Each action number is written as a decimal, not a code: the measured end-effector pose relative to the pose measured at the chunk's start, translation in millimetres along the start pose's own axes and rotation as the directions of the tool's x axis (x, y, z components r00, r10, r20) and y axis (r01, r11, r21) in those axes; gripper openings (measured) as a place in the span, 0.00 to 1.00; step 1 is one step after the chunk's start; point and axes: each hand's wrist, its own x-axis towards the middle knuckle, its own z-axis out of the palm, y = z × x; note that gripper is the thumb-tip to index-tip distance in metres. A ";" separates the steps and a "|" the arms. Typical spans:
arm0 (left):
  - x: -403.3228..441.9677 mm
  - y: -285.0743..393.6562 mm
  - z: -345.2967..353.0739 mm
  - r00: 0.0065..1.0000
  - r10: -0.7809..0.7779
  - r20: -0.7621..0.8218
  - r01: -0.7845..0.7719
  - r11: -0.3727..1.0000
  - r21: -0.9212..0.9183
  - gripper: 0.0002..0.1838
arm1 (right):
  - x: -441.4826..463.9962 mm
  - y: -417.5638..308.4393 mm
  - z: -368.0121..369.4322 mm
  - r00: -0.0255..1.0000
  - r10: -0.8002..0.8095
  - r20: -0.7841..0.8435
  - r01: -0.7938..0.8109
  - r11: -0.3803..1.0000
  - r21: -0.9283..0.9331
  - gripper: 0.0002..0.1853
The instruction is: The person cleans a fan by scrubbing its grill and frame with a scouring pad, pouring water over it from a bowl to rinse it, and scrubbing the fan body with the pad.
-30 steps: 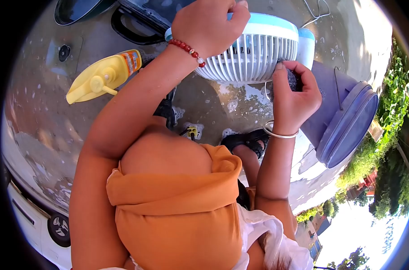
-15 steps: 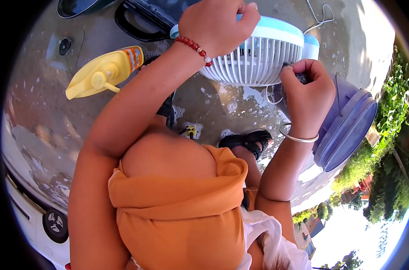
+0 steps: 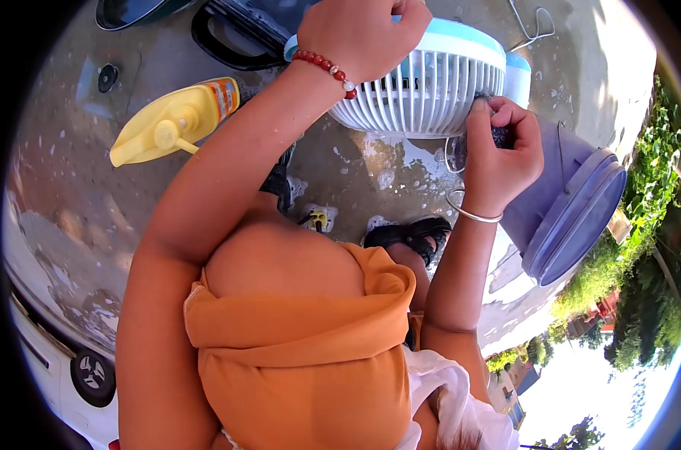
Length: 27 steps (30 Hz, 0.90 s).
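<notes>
A white and light-blue fan [image 3: 430,82] with a ribbed grille is at the top centre, its grille side facing me. My left hand [image 3: 363,37], with a red bead bracelet at the wrist, is closed at the fan's upper left rim; its fingertips are partly cut off by the frame's top. My right hand [image 3: 505,150], wearing a silver bangle, pinches a dark grey scouring pad [image 3: 503,136] against the right end of the grille. A white cord loops down beside the grille, left of that hand.
A yellow bottle [image 3: 168,124] lies on the wet floor at left. A purple-grey lidded bucket [image 3: 558,187] leans at right. At the top left are a black handle [image 3: 228,49], a dark basin [image 3: 134,11] and a round black piece [image 3: 109,77]. A white car stands bottom left.
My right hand with the pad moved right, away from the grille, then back left onto it. The view has shifted slightly; my left hand stays at the fan's rim.
</notes>
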 end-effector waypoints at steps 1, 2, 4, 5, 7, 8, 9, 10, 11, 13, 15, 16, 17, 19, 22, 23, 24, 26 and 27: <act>-1.1 0.3 -0.3 1.000 -0.001 0.005 0.001 1.000 0.000 0.21 | -9.5 3.9 -1.6 1.000 0.005 -0.001 -0.005 1.000 -0.001 0.09; -0.5 0.7 -1.1 1.000 -0.018 0.015 0.018 1.000 0.006 0.21 | -18.2 8.0 -1.8 1.000 -0.006 -0.030 0.006 1.000 0.007 0.10; 0.8 2.4 -0.5 0.999 -0.027 0.031 0.026 1.000 0.009 0.21 | -31.4 15.4 -1.2 0.997 -0.013 -0.071 0.014 1.000 0.008 0.11; 1.1 2.3 -0.1 1.000 -0.020 0.023 0.019 0.999 0.033 0.21 | -34.1 16.9 -0.6 0.997 -0.012 -0.078 0.013 1.000 0.007 0.11; 0.2 1.2 0.7 1.000 -0.014 0.008 0.013 0.996 0.085 0.21 | -38.5 18.8 0.7 0.994 -0.053 -0.091 0.055 0.998 0.012 0.12; 0.3 0.5 1.5 1.000 0.000 -0.003 0.000 0.997 0.078 0.21 | -42.4 23.8 0.3 0.995 -0.053 -0.087 0.054 0.998 0.015 0.12; 0.7 0.6 0.9 1.000 0.002 -0.006 -0.002 0.997 0.080 0.21 | -44.8 26.1 0.4 0.995 -0.055 -0.088 0.056 0.998 0.018 0.12; 0.3 1.1 0.0 1.000 0.008 0.006 -0.009 0.995 0.099 0.21 | -46.7 27.4 -0.1 0.994 -0.076 -0.084 0.077 0.997 0.006 0.12; -0.1 1.0 -0.2 1.000 0.013 0.019 -0.015 0.993 0.118 0.20 | -47.3 28.1 -0.3 0.992 -0.096 -0.078 0.096 0.995 -0.007 0.12; -0.4 -4.6 2.5 0.995 0.091 -0.026 -0.085 0.981 0.176 0.18 | -44.3 27.1 0.0 0.992 -0.100 -0.078 0.100 0.995 -0.002 0.13; -0.6 -2.4 2.5 0.983 0.171 -0.062 -0.153 0.961 0.232 0.16 | -38.7 25.9 0.2 0.994 -0.096 -0.061 0.095 0.995 -0.025 0.13; -0.2 3.6 -1.0 0.977 0.204 -0.060 -0.175 0.932 0.317 0.15 | -37.1 25.4 0.5 0.994 -0.094 -0.061 0.092 0.995 -0.027 0.13; -0.8 8.9 -3.3 0.970 0.238 -0.057 -0.196 0.896 0.399 0.13 | -35.6 24.7 1.4 0.993 -0.096 -0.064 0.096 0.995 -0.009 0.13; -3.5 14.6 -1.3 0.952 0.303 -0.046 -0.253 0.861 0.440 0.13 | -31.9 22.3 2.8 0.993 -0.099 -0.067 0.099 0.995 0.008 0.12; -6.1 33.3 -0.4 0.893 0.447 -0.058 -0.367 0.796 0.481 0.12 | -26.0 19.4 5.3 0.996 -0.054 -0.071 0.057 0.998 0.041 0.12; -5.9 38.5 -1.4 0.850 0.520 -0.083 -0.422 0.767 0.483 0.13 | -25.1 19.6 5.9 0.996 -0.051 -0.076 0.055 0.997 0.054 0.12; -1.5 37.2 0.2 0.851 0.520 -0.066 -0.437 0.773 0.460 0.13 | -24.8 19.8 6.4 0.995 -0.049 -0.082 0.054 0.996 0.068 0.12; 4.4 38.0 5.4 0.868 0.497 0.000 -0.455 0.794 0.403 0.15 | -24.8 18.6 7.3 0.996 -0.037 -0.083 0.043 0.996 0.077 0.12; 6.9 40.0 9.9 0.879 0.474 0.050 -0.457 0.808 0.371 0.16 | -24.7 18.7 7.6 0.996 -0.030 -0.084 0.037 0.995 0.088 0.12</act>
